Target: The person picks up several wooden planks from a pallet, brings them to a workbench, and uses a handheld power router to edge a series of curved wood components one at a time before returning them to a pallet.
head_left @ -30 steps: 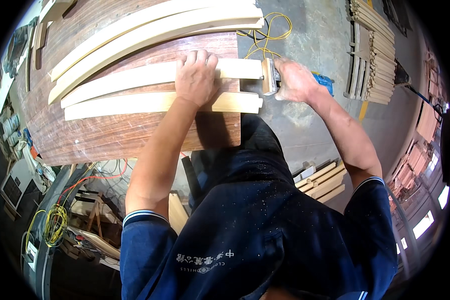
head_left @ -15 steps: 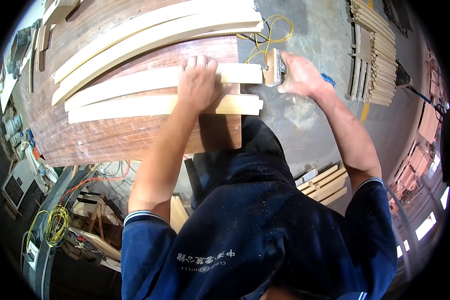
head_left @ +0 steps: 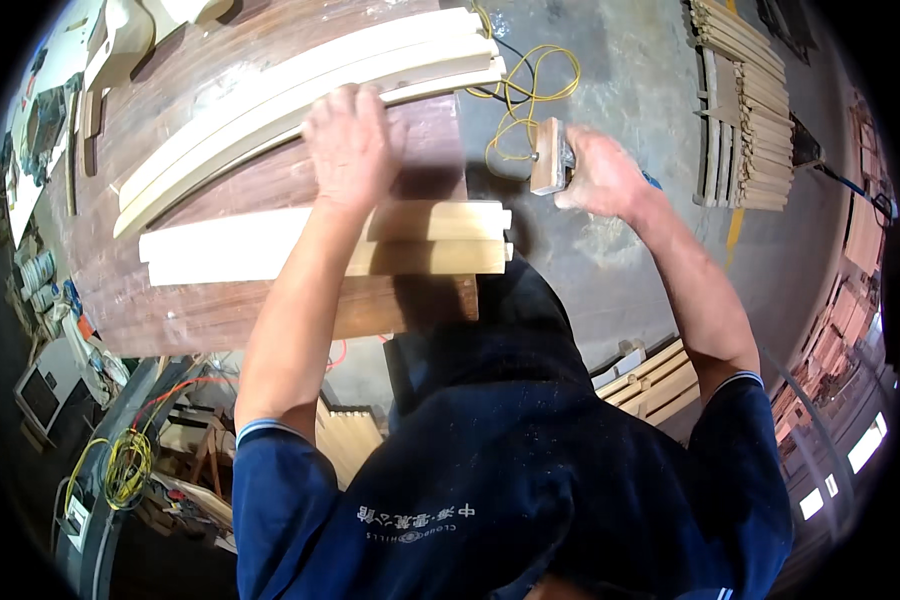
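Note:
My right hand grips a hand sander with a flat, rectangular brown pad and a grey body, held past the table's right edge. The pad faces left and touches no wood. A bit of blue shows by that wrist. My left hand reaches over the table, fingers apart and slightly blurred, at the near edge of the far group of curved pale wood strips. Whether its fingertips touch the wood I cannot tell. Two pale strips lie side by side nearer my body, partly under my left forearm, with tenoned right ends.
The brown table ends in front of my waist. A yellow cord loops on the floor beyond its right edge. Stacked wood pieces lie far right, with more strips low at my right. Coiled yellow cable hangs lower left.
My left hand has left the near strip and moved up and left toward the far group. The two near strips now lie together, closer to me. The sander has dropped slightly toward me.

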Motion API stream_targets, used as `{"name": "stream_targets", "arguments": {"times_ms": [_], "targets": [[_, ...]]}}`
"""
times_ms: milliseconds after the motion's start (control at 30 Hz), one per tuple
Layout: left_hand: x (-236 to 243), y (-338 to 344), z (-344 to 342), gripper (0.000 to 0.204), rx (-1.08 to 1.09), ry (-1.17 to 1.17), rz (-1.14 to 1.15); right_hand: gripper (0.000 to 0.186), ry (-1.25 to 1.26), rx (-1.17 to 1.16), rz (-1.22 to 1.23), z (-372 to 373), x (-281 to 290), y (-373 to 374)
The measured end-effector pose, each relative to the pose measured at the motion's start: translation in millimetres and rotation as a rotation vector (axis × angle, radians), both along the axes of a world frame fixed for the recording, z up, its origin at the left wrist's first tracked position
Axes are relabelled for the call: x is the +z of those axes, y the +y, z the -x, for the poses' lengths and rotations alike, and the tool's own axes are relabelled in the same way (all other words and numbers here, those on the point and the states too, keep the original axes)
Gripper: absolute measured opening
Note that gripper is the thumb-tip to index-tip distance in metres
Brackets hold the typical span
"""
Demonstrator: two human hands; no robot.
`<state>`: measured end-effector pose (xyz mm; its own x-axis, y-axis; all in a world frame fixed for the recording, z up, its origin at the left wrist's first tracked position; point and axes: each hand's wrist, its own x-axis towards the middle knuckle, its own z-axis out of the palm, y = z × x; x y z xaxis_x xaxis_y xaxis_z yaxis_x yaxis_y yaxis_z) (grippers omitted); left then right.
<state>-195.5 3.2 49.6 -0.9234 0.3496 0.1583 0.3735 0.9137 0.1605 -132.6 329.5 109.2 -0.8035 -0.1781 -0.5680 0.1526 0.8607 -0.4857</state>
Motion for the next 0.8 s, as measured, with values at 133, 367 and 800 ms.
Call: {"name": "stream_targets", "arguments": {"times_ms": [133, 367, 800], "targets": [[14, -19, 51, 0.067, -0.019, -0.015, 0.176, 0.065, 0.043, 0.002, 0.041, -5, 0, -1], [16, -24, 26, 0.045, -0.173, 0.056, 0.176, 0.070, 0.005, -0.047, 0.049, -4, 11, -1], [19, -28, -1, 0.055, -0.229, -0.029, 0.134, 0.066, 0.013, -0.163, 0.082, -26, 20, -4]]}}
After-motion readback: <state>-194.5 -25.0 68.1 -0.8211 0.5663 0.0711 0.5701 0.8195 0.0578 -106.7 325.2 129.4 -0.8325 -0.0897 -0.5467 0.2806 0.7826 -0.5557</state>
